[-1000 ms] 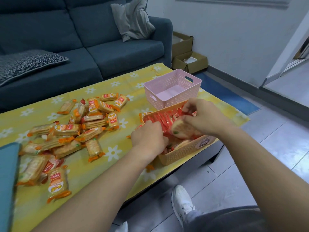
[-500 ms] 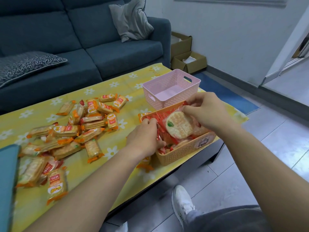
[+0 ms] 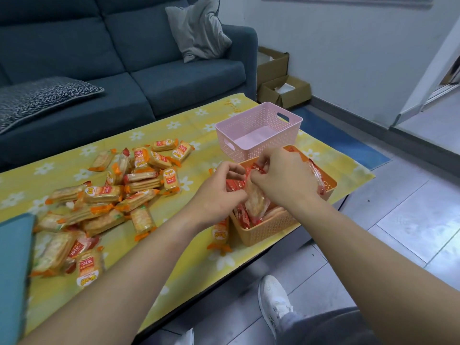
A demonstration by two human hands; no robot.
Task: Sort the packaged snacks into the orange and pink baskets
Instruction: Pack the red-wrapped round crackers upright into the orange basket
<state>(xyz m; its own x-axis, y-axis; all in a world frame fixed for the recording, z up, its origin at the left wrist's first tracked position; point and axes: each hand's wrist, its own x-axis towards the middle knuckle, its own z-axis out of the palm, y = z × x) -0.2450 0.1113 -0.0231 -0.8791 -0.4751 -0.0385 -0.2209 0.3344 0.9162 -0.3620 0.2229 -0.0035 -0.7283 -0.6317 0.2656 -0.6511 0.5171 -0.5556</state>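
Yellow daisy-print cloth covers the surface (image 3: 159,257), with a loose pile of orange-wrapped cracker packs (image 3: 119,195) across the left of the frame. At centre right, the orange basket (image 3: 263,227) already holds red-wrapped packs, and the pink basket (image 3: 268,115) sits just above it, with nothing inside. Both hands meet over the orange basket. The right hand (image 3: 283,178) has its grip pinched on the top of a red-wrapped round cracker pack (image 3: 256,202), which stands on edge directly below it, long axis running up and down the frame. The left hand (image 3: 219,192) is curled at the pack's left edge; whether it actually holds the pack I cannot tell.
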